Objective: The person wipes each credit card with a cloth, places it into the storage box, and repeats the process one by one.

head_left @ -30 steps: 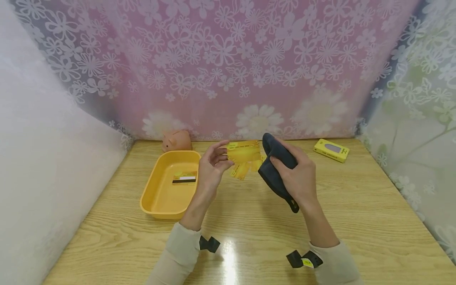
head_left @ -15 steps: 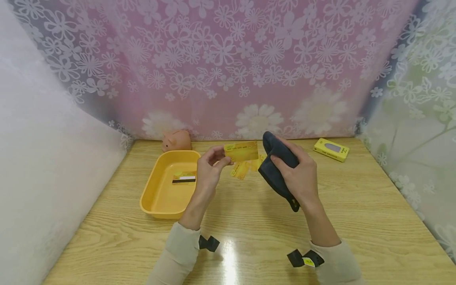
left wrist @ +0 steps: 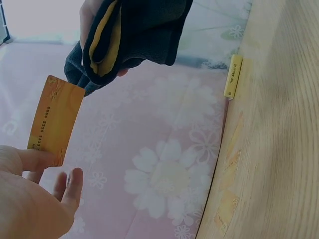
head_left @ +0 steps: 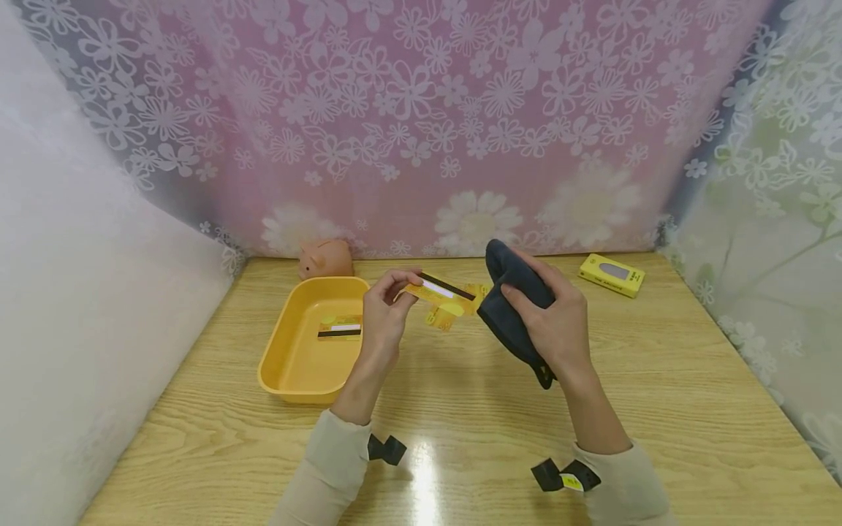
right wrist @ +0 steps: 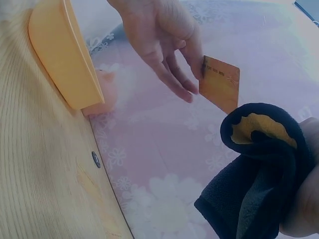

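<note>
My left hand (head_left: pixel 384 315) pinches a gold bank card (head_left: pixel 442 289) by one end, between thumb and fingers. From the head view the card's back shows, with its black stripe and white strip; its number side faces the left wrist camera (left wrist: pixel 56 119). My right hand (head_left: pixel 560 325) grips a folded dark navy cloth (head_left: pixel 516 310) with a yellow inner side (right wrist: pixel 261 128). The card's free end points toward the cloth and overlaps its edge in the right wrist view. Beneath the held card, more gold cards (head_left: pixel 439 318) lie on the table, partly hidden.
Left of my hands stands a yellow tray (head_left: pixel 279 365) with another card (head_left: pixel 339 330) in it, stripe up. A pink piggy bank (head_left: pixel 329 259) sits behind the tray. At the back right lies a yellow box (head_left: pixel 612 276). A floral curtain (head_left: pixel 421 146) hangs along the table's back edge.
The card in my left hand has turned from its front to its striped back in the head view and tilted down to the right. The cloth has hardly moved.
</note>
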Motion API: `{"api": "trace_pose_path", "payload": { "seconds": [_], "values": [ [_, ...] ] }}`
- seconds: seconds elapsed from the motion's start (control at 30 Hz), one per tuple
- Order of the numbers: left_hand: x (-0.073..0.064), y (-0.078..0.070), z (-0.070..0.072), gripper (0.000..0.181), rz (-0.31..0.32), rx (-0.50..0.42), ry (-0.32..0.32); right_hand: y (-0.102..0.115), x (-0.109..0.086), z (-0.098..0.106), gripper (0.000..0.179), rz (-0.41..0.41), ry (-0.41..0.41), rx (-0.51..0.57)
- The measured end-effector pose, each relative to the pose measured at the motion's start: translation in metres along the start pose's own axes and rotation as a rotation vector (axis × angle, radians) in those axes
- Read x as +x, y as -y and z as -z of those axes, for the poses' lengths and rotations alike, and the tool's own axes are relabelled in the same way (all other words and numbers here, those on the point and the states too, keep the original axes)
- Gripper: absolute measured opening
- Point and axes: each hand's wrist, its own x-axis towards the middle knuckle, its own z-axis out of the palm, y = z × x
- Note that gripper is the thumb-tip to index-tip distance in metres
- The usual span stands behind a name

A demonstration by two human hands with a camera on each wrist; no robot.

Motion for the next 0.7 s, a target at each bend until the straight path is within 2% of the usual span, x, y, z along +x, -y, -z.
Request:
{"api": "trace_pose_path", "payload": {
  "seconds": [0.13, 0.4, 0.7],
  "values": [
    [0.0001, 0.0002, 0.0003, 0.01, 0.01, -0.025, 0.013, 0.001, 0.0, 0.0004, 0.052, -0.003, -0.001, 0.007],
    [0.0001, 0.0001, 0.0023, 0.02, -0.014, -0.112, 0.112, 0.0009, 0.0007, 0.0019, 0.052, -0.02, -0.003, 0.026],
    [0.0005, -0.0005, 0.0022, 0.028, -0.051, -0.141, 0.135, 0.0056, -0.0028, -0.004, 0.05, 0.003, 0.021, 0.067]
  ]
}}
